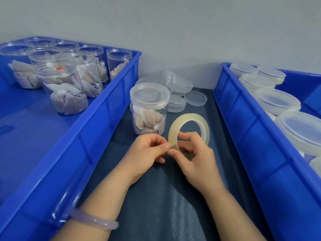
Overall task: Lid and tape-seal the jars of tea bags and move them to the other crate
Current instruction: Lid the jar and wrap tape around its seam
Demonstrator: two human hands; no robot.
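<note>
At centre frame, a lidded jar of tea bags (149, 110) stands upright on the dark blue table surface (165, 197), between two blue crates. Just below and right of it, the roll of clear tape (189, 134) is held on edge above the table. The right hand (194, 159) grips the roll, its fingers passing through the core and the thumb against the outer face. The left hand (147, 152) pinches the free end of the tape between thumb and forefinger at the roll's lower left edge, where both hands meet. A pale bangle (94, 220) sits on the left wrist, lower left of frame. The left crate (97, 119), filling the left side, holds a cluster of open jars of tea bags (64, 84) without lids in its upper part. The right crate (251, 127), along the right side, holds lidded jars (276, 101) seen from above. Loose lids (182, 91) lie in a heap on the table behind the centre jar, near the wall; one lies inverted at the heap's right edge.
</note>
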